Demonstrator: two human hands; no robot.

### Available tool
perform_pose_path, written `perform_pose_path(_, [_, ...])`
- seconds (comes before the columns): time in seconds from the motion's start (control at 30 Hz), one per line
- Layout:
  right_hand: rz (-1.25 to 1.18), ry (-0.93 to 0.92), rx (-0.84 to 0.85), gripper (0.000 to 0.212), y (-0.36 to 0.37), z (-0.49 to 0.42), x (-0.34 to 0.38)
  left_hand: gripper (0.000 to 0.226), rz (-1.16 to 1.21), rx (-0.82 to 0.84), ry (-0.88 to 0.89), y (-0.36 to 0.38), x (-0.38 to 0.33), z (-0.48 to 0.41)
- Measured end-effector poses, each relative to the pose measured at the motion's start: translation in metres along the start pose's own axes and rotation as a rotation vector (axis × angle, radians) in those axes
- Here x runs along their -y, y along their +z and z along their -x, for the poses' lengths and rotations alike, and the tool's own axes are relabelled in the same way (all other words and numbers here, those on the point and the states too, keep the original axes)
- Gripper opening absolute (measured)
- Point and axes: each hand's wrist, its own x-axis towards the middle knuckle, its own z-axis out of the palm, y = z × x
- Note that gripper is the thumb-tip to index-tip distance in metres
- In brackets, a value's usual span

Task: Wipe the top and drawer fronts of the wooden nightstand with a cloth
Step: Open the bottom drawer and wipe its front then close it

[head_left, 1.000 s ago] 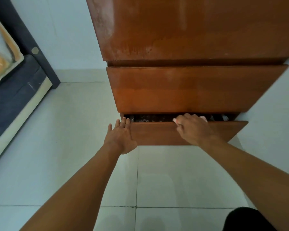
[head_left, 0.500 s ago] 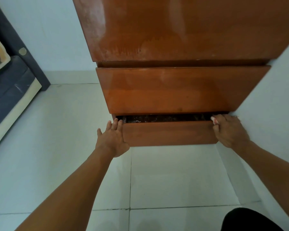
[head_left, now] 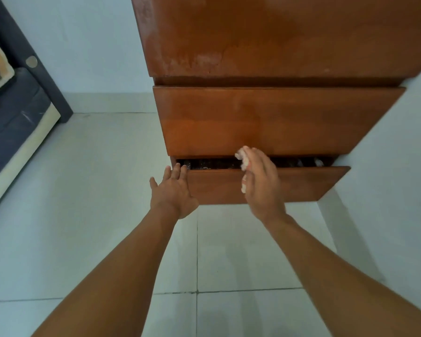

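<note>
The wooden nightstand (head_left: 277, 32) fills the upper middle of the head view, with dusty smears near its top's front edge. Below it sit the upper drawer front (head_left: 277, 120) and the lower drawer front (head_left: 306, 183), which is pulled out slightly, leaving a dark gap (head_left: 209, 164). My left hand (head_left: 173, 193) rests with straight fingers on the lower drawer's left top corner. My right hand (head_left: 263, 186) holds a small whitish cloth (head_left: 243, 155) over the middle of the lower drawer's top edge. The cloth shows only at my fingertips and beside my thumb.
A bed with a dark base (head_left: 10, 117) and a dark post (head_left: 32, 69) stands at the left. A white wall (head_left: 399, 166) runs right against the nightstand's right side. Pale floor tiles (head_left: 107, 190) lie below and to the left.
My right hand slid with the cloth to the right end of the lower drawer's edge, then came back to the middle. My left hand stayed at the left corner.
</note>
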Motion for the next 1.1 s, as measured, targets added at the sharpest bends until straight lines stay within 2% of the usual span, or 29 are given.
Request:
perform_pose_path(0.13, [0.132,-0.072,-0.038,0.055,0.06,0.009,0.023,0.087,0.013,-0.148,0.003,0.018,-0.002,-0.003])
perform_pose_path(0.23, [0.382,-0.088,0.058,0.062,0.094,0.019,0.006,0.092,0.01,-0.301,0.016,0.043,0.001,-0.007])
perform_pose_path(0.3, [0.494,-0.041,0.101,0.066,0.108,0.03,-0.007,0.097,-0.036,-0.309,0.057,0.057,0.006,-0.009])
perform_pose_path(0.43, [0.533,-0.051,0.088,0.069,0.115,0.035,-0.007,0.1,-0.07,-0.274,0.06,0.055,0.011,-0.004])
perform_pose_path(0.63, [0.574,-0.117,0.038,0.067,0.087,0.027,-0.051,0.103,0.015,-0.387,0.06,0.065,0.01,-0.005])
perform_pose_path(0.87, [0.633,-0.048,-0.027,0.067,0.026,0.03,-0.144,0.099,0.058,-0.464,0.074,0.078,0.005,-0.007])
perform_pose_path(1.1, [0.474,0.062,-0.186,0.064,-0.037,0.032,-0.224,0.1,0.047,-0.492,0.038,0.084,-0.004,-0.011])
